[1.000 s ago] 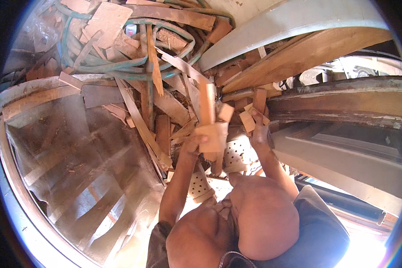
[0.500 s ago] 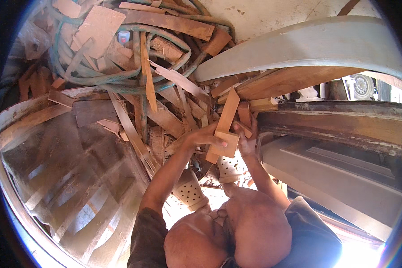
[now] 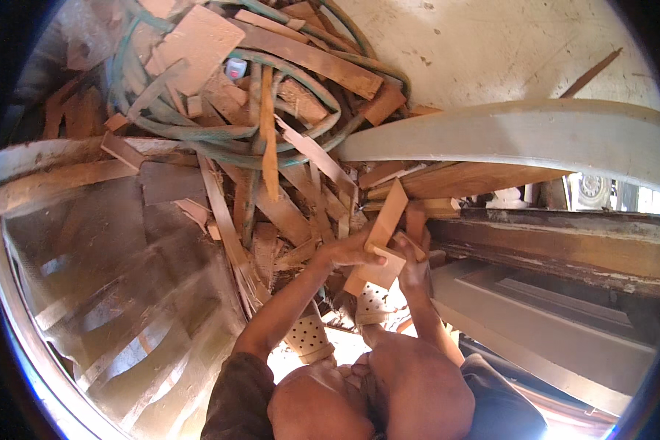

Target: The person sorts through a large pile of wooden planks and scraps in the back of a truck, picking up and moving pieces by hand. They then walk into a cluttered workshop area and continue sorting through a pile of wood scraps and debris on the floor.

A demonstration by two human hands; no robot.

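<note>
I crouch over a heap of wood offcuts point(image 3: 286, 198). My left hand point(image 3: 352, 253) grips a short flat piece of wood point(image 3: 386, 220) that stands tilted, its top leaning right. Below it sits a second squarish wood block point(image 3: 378, 270) between both hands. My right hand point(image 3: 412, 260) closes on the right side of these pieces and touches another reddish stick point(image 3: 416, 220). Both forearms rise from my bare knees point(image 3: 374, 396) at the lower edge.
A green hose point(image 3: 220, 132) coils through the scrap pile. A long pale curved board point(image 3: 506, 136) and a brown plank point(image 3: 477, 180) lie right of the heap. A panelled door frame point(image 3: 550, 308) lies at lower right, a reflective sheet point(image 3: 103, 293) at left. Perforated pale sandals point(image 3: 304, 334) are on my feet.
My view has shifted so the heap sits lower left. Both hands have kept hold of the wood pieces, and the tilted piece has turned slightly while staying between them.
</note>
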